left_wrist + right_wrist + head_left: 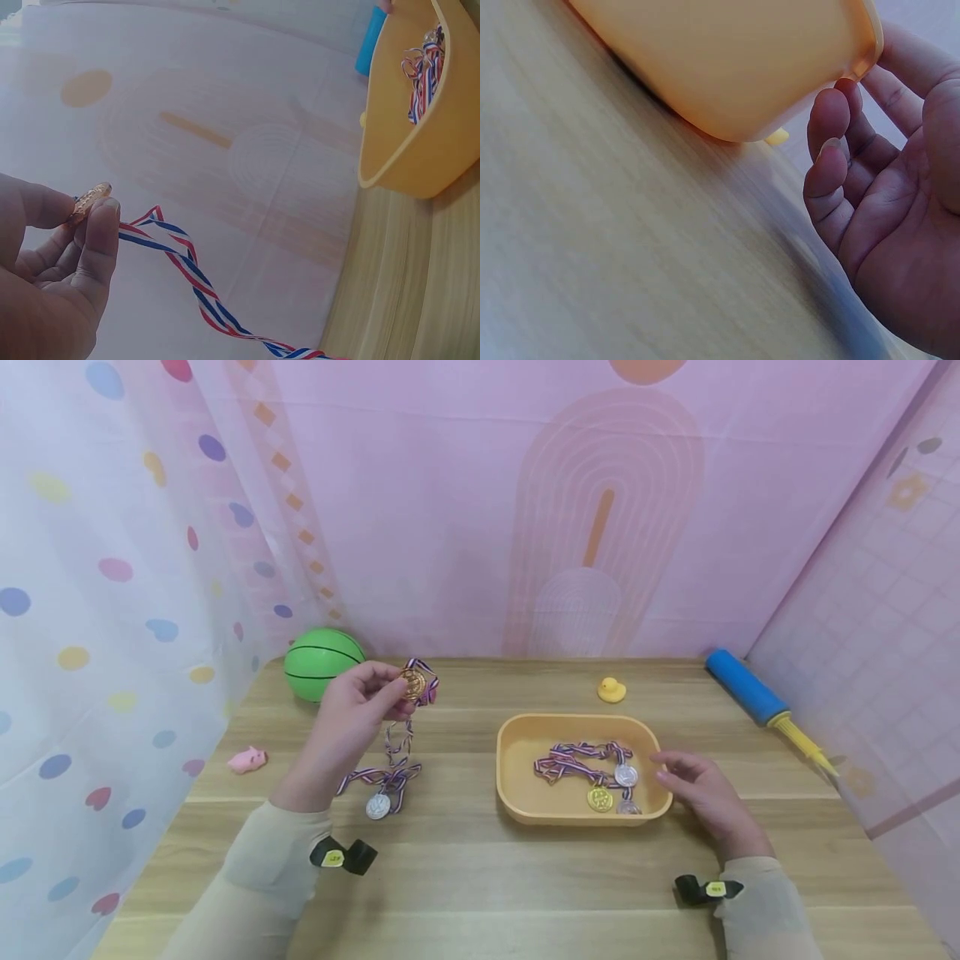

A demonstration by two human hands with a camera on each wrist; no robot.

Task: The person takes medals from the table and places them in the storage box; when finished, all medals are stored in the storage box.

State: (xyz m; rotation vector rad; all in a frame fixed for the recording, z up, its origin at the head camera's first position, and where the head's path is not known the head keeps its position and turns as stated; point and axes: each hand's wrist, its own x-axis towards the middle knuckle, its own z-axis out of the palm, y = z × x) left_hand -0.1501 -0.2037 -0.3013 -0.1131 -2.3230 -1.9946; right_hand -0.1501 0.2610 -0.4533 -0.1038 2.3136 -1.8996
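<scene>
My left hand [363, 702] pinches a bronze-coloured medal [413, 685] between thumb and fingers, raised above the table. Its striped red, white and blue ribbon [187, 266] trails down from the hand. Below on the tabletop lies a silver medal [378, 806] with a tangled ribbon. At the right end of an orange-yellow plastic tub [517, 811], my right hand [705, 793] lightly holds the rim, its lower fingers [829, 172] loosely bent outside. Inside the tub are a gold medal [600, 799], two silver medals [626, 775] and bunched striped ribbons [564, 766].
A green ball [318, 662] is at the back left, with a pink toy pig [247, 760] nearer. Behind the tub sits a yellow rubber duck [611, 690]. A blue and yellow hand pump [750, 689] lies along the right edge. Patterned curtains [420, 527] surround the wooden table [457, 877].
</scene>
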